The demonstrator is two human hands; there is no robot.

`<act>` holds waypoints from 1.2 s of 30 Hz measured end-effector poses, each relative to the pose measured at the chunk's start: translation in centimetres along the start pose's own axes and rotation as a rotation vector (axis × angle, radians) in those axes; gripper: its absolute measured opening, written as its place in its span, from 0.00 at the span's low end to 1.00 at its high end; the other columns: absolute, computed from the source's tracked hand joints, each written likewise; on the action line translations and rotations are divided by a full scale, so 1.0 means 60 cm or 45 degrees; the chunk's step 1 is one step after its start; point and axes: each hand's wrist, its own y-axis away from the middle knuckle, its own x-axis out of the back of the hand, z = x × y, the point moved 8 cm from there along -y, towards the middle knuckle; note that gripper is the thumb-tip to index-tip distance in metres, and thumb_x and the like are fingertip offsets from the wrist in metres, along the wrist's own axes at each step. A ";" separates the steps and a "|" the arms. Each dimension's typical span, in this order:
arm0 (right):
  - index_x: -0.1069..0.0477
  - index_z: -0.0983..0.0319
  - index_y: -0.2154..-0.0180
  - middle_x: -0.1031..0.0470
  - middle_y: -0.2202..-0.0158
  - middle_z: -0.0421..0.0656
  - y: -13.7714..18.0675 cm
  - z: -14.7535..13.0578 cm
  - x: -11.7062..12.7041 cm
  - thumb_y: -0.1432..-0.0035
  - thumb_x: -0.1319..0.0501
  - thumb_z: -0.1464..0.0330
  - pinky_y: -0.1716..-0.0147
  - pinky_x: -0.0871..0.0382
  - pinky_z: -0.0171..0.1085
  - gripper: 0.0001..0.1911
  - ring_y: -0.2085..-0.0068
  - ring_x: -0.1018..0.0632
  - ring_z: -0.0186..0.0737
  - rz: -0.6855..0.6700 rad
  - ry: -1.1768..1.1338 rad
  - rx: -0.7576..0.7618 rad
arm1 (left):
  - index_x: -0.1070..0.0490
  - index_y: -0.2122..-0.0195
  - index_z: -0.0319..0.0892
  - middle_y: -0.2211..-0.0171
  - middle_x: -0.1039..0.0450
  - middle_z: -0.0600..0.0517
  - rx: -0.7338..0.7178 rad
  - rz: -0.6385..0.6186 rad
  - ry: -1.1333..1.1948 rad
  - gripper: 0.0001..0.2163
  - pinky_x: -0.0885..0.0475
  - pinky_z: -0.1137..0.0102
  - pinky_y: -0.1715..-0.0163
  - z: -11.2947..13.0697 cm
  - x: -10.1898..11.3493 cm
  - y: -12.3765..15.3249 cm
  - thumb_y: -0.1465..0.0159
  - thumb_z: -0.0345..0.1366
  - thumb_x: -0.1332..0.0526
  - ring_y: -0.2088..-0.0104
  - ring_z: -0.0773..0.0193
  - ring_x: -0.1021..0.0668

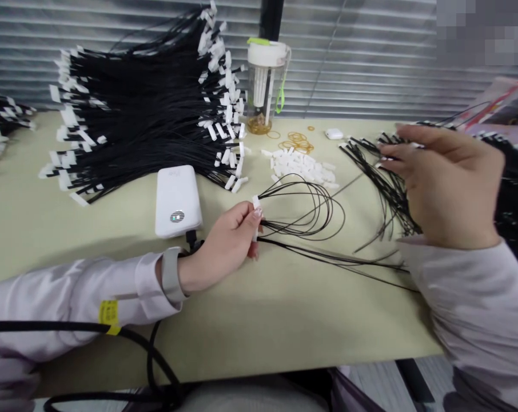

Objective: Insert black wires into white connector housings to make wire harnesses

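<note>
My left hand [231, 237] is closed in a pinch on a white connector [255, 203] at mid-table. Thin black wires [327, 200] run out of the connector; some curl back in loops and others trail to the right. My right hand [451, 177] is raised at the right with thumb and fingertips pinched together, apparently on the end of a thin black wire that stretches back toward the connector. Its exact tip is blurred. Beneath that hand lies a bundle of loose black wires [383, 189]. Small white connectors [299, 165] lie in a heap beyond the loops.
A large stack of black wires with white connectors [143, 109] fills the back left. A white power bank [178, 200] with a cable sits left of my hand. Behind stand a clear bottle [265, 86], rubber bands [297, 142] and a small white case [334, 134]. A black cable [70, 326] crosses my left sleeve.
</note>
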 end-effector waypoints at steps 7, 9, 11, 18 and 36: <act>0.35 0.59 0.58 0.29 0.76 0.38 0.061 -0.042 -0.067 0.46 0.43 0.72 0.81 0.36 0.32 0.12 0.80 0.29 0.29 -0.438 -0.171 0.058 | 0.40 0.72 0.42 0.83 0.41 0.59 0.016 -0.013 0.011 0.14 0.39 0.77 0.84 -0.008 -0.002 0.002 0.38 0.47 0.53 0.84 0.74 0.35; 0.32 0.59 0.62 0.27 0.73 0.39 0.100 -0.061 -0.102 0.46 0.43 0.71 0.75 0.33 0.34 0.08 0.75 0.28 0.31 -0.677 0.130 0.242 | 0.40 0.71 0.42 0.82 0.41 0.58 0.019 -0.007 0.001 0.15 0.39 0.77 0.84 -0.010 -0.001 0.001 0.38 0.48 0.53 0.84 0.74 0.35; 0.30 0.61 0.68 0.27 0.72 0.40 0.134 -0.078 -0.126 0.46 0.43 0.71 0.71 0.33 0.34 0.03 0.71 0.27 0.32 -0.798 0.407 0.507 | 0.39 0.71 0.42 0.81 0.41 0.58 0.016 -0.014 -0.011 0.15 0.39 0.77 0.85 -0.009 -0.002 0.001 0.38 0.48 0.53 0.84 0.74 0.35; 0.32 0.61 0.70 0.29 0.74 0.40 0.165 -0.091 -0.150 0.45 0.45 0.72 0.72 0.37 0.32 0.04 0.71 0.29 0.31 -0.896 0.539 0.716 | 0.40 0.72 0.41 0.79 0.41 0.58 0.018 -0.047 0.003 0.14 0.38 0.77 0.85 -0.006 -0.007 -0.001 0.38 0.46 0.53 0.84 0.75 0.35; 0.32 0.62 0.69 0.31 0.73 0.41 0.174 -0.089 -0.147 0.44 0.46 0.71 0.72 0.38 0.32 0.05 0.70 0.30 0.32 -0.950 0.581 0.840 | 0.39 0.72 0.41 0.80 0.41 0.58 0.087 -0.047 0.046 0.13 0.38 0.79 0.85 -0.008 -0.009 0.001 0.38 0.45 0.52 0.84 0.76 0.36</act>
